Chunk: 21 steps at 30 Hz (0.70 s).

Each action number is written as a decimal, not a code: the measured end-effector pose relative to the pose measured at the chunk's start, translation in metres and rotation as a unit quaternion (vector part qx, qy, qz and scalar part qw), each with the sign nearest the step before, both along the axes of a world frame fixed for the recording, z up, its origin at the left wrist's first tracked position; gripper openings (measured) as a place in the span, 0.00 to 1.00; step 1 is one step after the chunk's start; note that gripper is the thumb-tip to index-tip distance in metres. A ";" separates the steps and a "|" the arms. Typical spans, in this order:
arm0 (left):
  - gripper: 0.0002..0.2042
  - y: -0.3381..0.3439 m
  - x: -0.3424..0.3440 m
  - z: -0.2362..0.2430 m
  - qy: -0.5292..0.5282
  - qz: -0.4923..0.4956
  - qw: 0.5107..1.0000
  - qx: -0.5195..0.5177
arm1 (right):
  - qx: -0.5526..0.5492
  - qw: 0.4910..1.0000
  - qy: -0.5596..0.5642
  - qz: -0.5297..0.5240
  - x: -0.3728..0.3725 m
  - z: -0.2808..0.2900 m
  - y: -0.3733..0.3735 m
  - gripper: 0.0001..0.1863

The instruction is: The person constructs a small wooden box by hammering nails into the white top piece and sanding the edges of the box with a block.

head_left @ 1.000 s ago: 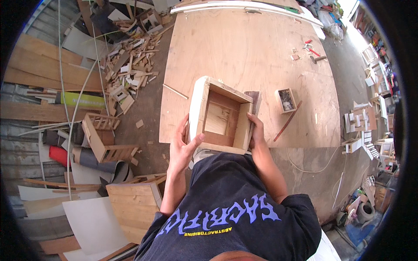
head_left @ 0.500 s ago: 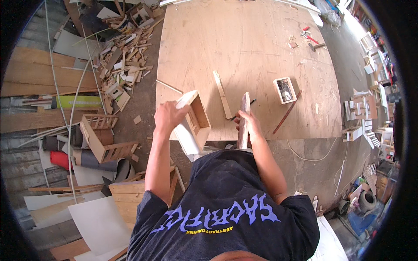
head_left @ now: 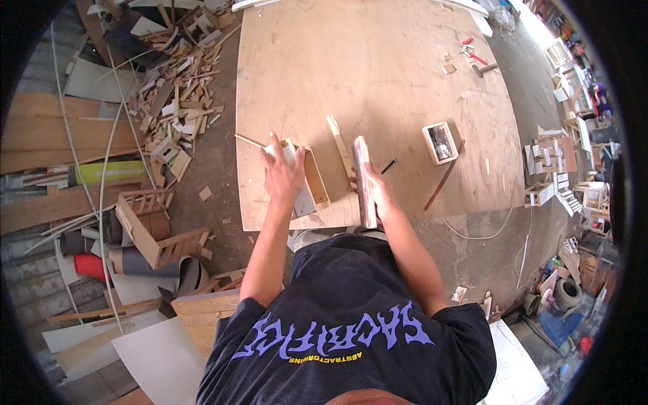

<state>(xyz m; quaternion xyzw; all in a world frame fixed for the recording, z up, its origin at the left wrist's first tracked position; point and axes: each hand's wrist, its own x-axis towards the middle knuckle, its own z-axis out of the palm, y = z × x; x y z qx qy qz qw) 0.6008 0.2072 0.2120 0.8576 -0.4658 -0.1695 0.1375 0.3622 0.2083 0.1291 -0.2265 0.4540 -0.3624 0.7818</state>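
Note:
A small open-fronted wooden box with a white side rests at the table's near edge. Over its left side lies my left hand, fingers spread and touching the box. My right hand is wrapped round a long, flat wooden bar with a dark reddish face, held upright just right of the box and apart from it. Between the two, a pale wood strip lies on the table, partly hidden by the bar. A dark pen-like stick lies right of the bar.
On the plywood table sit a small wooden box with dark contents, a brown stick, a hammer and a red-handled tool. Wood offcuts are heaped on the left floor; a slatted wooden piece stands nearby.
The box has been lowered onto the table and turned; my left hand's fingers have spread from their grip on it. My right hand has brought the bar left, nearer the box.

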 end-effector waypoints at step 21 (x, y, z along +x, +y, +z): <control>0.36 0.014 0.023 0.005 0.075 0.006 0.997 -0.018 | -0.334 0.895 0.173 0.240 0.202 -0.001 -0.138 0.32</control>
